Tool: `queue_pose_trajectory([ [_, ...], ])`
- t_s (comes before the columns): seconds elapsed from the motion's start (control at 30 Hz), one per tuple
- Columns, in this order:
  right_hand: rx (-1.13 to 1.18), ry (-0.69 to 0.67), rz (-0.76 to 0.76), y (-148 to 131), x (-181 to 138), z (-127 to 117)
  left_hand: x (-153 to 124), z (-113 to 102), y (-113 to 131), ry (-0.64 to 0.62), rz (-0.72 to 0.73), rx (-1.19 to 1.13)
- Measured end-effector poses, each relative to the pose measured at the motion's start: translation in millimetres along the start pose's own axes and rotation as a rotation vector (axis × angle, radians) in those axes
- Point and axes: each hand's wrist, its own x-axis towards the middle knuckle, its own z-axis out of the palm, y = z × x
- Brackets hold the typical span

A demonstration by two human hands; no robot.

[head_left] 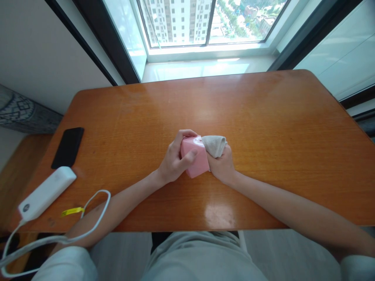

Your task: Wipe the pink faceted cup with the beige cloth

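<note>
A glossy pink box-shaped object (198, 160) is held above the near middle of the table; what kind of thing it is I cannot make out. My left hand (179, 156) grips it from the left, thumb across the near face and fingers over the top. On its right side, my right hand (222, 166) is closed around a light grey cloth (215, 145), which bunches up over the fist. The cloth and the right knuckles lie against the pink object's right side. The right fingertips are hidden.
The brown wooden table (275, 128) has rounded far corners. At the left lie a black phone (68, 147) and a white power strip (47, 193). Its white cable (101, 226), with a yellow tag (72, 211), loops over my left forearm. A window (208, 23) stands beyond the far edge.
</note>
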Motion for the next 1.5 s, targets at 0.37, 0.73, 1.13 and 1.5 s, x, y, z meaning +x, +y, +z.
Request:
queue_pose_trajectory([
  [0.37,-0.03,-0.05,-0.004,4.3,-7.0,-0.3,10.4,2.2,3.2,0.129,-0.324,-0.147],
  [0.73,0.157,-0.035,0.176,-0.9,4.9,0.3,3.0,-8.6,-17.6,-0.066,0.664,0.426],
  [1.13,0.193,-0.017,0.166,0.4,6.8,-1.4,9.1,-4.7,-22.9,-0.042,0.732,0.504],
  [1.5,0.075,0.011,-0.014,2.4,-1.1,-0.9,-1.8,0.9,9.5,-0.026,-0.094,0.038],
])
